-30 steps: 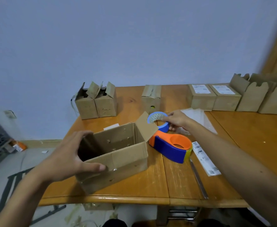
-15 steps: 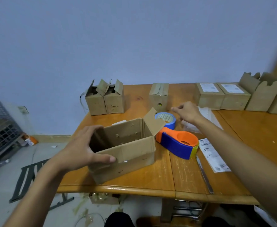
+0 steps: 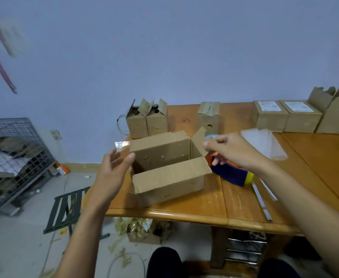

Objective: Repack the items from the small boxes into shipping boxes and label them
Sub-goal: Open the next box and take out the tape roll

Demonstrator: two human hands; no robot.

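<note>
An open cardboard shipping box (image 3: 170,177) stands on the wooden table (image 3: 214,205) near its front left corner, flaps up, its inside empty as far as I can see. My left hand (image 3: 113,173) hovers at the box's left end, fingers spread, thumb near the corner where a strip of clear tape (image 3: 121,145) sticks out. My right hand (image 3: 228,151) reaches over the box's right flap, fingers loosely curled, holding nothing. Behind it lie the orange and blue tape dispenser (image 3: 232,173) and a blue tape roll (image 3: 211,135), mostly hidden.
Two small open boxes (image 3: 147,121) and a closed small box (image 3: 208,117) stand at the back. Two labelled boxes (image 3: 287,117) and taller open cartons (image 3: 337,115) line the back right. Clear plastic bags (image 3: 265,143), a metal ruler (image 3: 262,203), a wire cage (image 3: 10,157), a folding stool (image 3: 68,209).
My left hand has let go of the shipping box's left wall and opened. My right hand left the blue tape roll and came over the box's right flap. The view swung left.
</note>
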